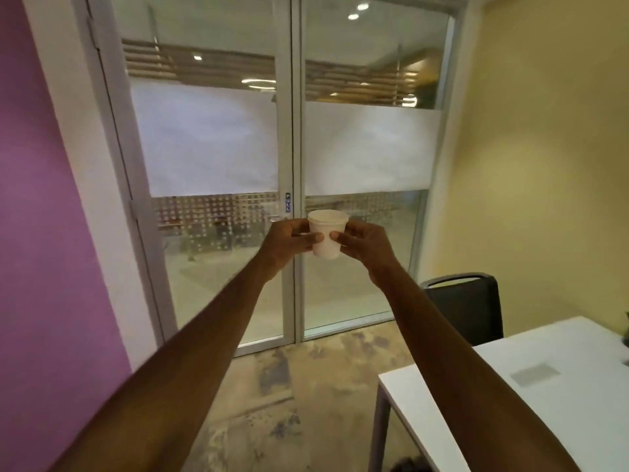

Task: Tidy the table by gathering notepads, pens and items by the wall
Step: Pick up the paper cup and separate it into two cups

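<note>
A small white paper cup (327,236) is held up at arm's length in front of the glass doors. My left hand (289,245) grips its left side, thumb across the front. My right hand (366,248) grips its right side, thumb also on the front. The cup stands upright in the air, away from the white table (531,379) at the lower right. No notepads or pens show in this view.
Double glass doors (292,185) with frosted bands fill the middle, a "PULL" label on the frame. A black chair (466,311) stands behind the table by the yellow wall. A purple wall is at left. Some dark objects sit at the table's far right edge.
</note>
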